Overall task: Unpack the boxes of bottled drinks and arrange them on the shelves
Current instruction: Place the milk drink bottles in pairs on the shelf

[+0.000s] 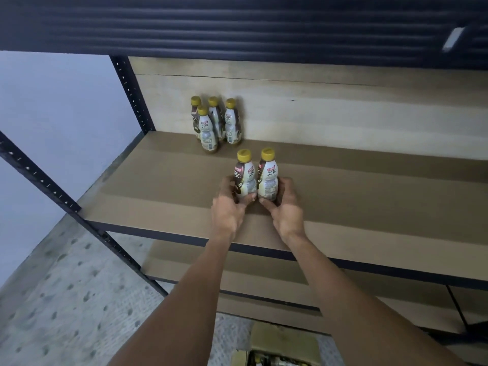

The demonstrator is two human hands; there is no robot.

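Observation:
Two yellow-capped drink bottles stand upright side by side on the brown shelf board (158,180), near its middle. My left hand (227,204) is wrapped around the base of the left bottle (244,178). Around the base of the right bottle (268,175) is my right hand (286,207). Several more bottles of the same kind (215,122) stand grouped against the back panel at the shelf's far left. An open cardboard box (280,350) with bottles inside sits on the floor below, at the bottom edge of the view.
A dark metal upright (133,96) frames the shelf's left side, with a white wall beyond it. A dark upper shelf (237,25) overhangs. Lower brown shelves (356,291) lie beneath. The floor (66,299) at left is grey and speckled.

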